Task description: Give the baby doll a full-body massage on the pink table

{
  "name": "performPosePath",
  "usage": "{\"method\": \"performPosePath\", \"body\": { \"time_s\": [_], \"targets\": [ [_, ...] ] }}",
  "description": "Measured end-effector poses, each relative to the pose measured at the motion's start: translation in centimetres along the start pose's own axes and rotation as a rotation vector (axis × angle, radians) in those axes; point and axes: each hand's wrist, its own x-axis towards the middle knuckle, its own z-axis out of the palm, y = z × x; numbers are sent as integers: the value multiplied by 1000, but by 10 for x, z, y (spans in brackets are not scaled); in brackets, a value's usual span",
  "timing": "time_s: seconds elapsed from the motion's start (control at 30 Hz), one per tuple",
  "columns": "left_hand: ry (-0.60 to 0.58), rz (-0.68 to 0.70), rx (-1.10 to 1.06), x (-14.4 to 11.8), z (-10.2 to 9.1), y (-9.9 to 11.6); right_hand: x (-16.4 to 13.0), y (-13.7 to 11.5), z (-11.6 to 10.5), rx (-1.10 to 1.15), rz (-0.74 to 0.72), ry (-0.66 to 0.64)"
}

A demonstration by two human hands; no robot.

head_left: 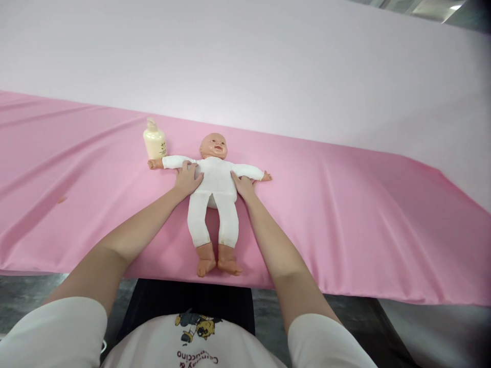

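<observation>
A baby doll (215,189) in a white bodysuit lies on its back on the pink sheet (345,214), arms spread, feet toward the near edge. My left hand (188,178) rests against the doll's chest and side under its outstretched arm. On the other flank, my right hand (242,185) presses at the doll's armpit. Both hands touch the torso with fingers laid on the white cloth; neither lifts it.
A cream pump bottle (154,139) stands upright just beyond the doll's outstretched hand on the left. The pink sheet's front edge hangs over the near side; a pale pink wall or drape (268,61) rises behind. Grey floor shows below.
</observation>
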Motion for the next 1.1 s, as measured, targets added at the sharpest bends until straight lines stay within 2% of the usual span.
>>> {"method": "performPosePath", "body": {
  "time_s": [0.2,0.33,0.47,0.67,0.8,0.93,1.03,1.1],
  "targets": [
    [33,134,46,1,-1,-1,4,6,0,235,-62,111],
    [49,251,61,0,-4,2,7,9,1,390,-148,199],
    [78,303,54,-2,-7,5,5,4,0,488,-250,242],
    [165,366,-85,3,-5,0,1,-3,0,577,-332,325],
    [256,280,-305,13,0,-10,0,-4,2,579,-335,322],
    [377,99,-495,21,4,-19,-2,-5,-1,458,-214,267],
    [362,-19,-680,24,4,-22,-1,-5,-4,362,-162,278],
    [347,-78,-779,24,4,-23,1,-4,-5,317,-189,284]
  ]
}}
